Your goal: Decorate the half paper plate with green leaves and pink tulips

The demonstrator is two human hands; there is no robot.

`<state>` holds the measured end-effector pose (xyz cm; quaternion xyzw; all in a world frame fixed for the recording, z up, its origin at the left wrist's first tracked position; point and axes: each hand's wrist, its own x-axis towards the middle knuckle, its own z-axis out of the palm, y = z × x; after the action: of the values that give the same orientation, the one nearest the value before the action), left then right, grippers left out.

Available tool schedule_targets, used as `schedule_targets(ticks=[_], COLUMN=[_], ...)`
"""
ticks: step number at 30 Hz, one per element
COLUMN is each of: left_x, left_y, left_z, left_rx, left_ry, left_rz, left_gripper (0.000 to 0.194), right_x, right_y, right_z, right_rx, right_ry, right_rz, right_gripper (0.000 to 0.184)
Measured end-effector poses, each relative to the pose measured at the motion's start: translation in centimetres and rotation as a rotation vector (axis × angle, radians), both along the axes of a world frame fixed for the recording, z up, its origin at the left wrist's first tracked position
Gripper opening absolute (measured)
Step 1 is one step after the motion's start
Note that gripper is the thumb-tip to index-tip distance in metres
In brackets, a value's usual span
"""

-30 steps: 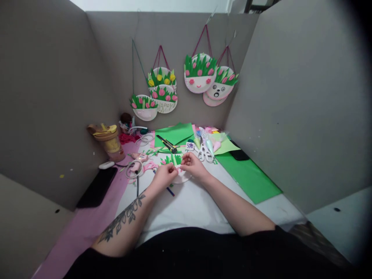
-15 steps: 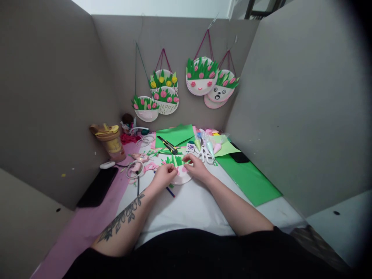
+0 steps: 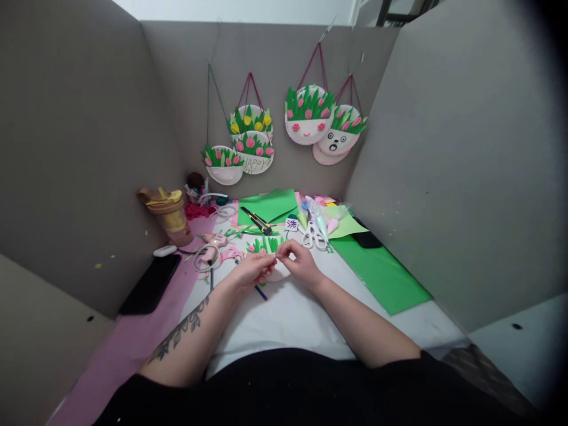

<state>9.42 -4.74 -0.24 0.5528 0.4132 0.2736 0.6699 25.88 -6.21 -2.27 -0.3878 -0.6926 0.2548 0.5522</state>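
Observation:
My left hand [image 3: 255, 269] and my right hand [image 3: 300, 263] meet at their fingertips above a white paper-plate craft [image 3: 280, 273]. Green paper leaves [image 3: 265, 244] stand up along the plate's far edge, and a bit of pink shows by my left fingers. Both hands are closed in a pinch. Something tiny and pale shows between the fingertips, too small to name. Much of the plate is hidden behind the hands. A dark blue pen [image 3: 261, 292] lies just below my left hand.
Beyond the plate are a box cutter [image 3: 256, 220], green paper [image 3: 277, 204] and white scissors [image 3: 314, 235]. At left stand a yellow-brown cup [image 3: 172, 219], a pink glue gun [image 3: 208, 254] and a black phone [image 3: 151, 285]. Finished plate crafts [image 3: 309, 115] hang on the grey back partition.
My hands have come together in front of the plate, their fingertips now touching or nearly so. My right hand moved slightly down from the leaves. The view shifted a little.

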Motion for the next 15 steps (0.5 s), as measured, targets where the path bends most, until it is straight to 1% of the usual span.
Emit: schedule_targets(ticks=[2,3,4,8,10,12,15], left_x=[-0.1,-0.1,-0.1,0.0,0.1,0.2,0.2], left_y=[0.0,0.0,0.1,0.3,0.4,0.3,0.1], left_z=[0.0,0.0,-0.1,-0.5,-0.7,-0.8,-0.7], left_rx=[-0.021,0.016,0.082,0.465,0.57,0.602,0.582], left_ry=[-0.029,-0.023,-0.003,0.155,0.214,0.242,0.23], left_rz=[0.004,0.026,0.059,0.212,0.218,0.188,0.131], left_gripper=[0.038,0.037,0.035,0.031,0.029,0.028,0.029], right_x=[0.0,0.0,0.0,-0.2,-0.3,-0.4,-0.5], right_y=[-0.2,-0.2,-0.1,0.4,0.7,0.9,0.9], right_z=[0.1,0.1,0.1,-0.5,-0.8,-1.0,-1.0], right_rx=[0.015,0.012,0.001,-0.124,-0.18,-0.201,-0.198], right_ry=[-0.007,-0.003,0.008,0.121,0.183,0.232,0.265], right_rz=[-0.004,-0.006,-0.006,0.003,0.006,0.011,0.019], right_gripper=[0.006,0.004,0.004,0.018,0.019,0.02,0.02])
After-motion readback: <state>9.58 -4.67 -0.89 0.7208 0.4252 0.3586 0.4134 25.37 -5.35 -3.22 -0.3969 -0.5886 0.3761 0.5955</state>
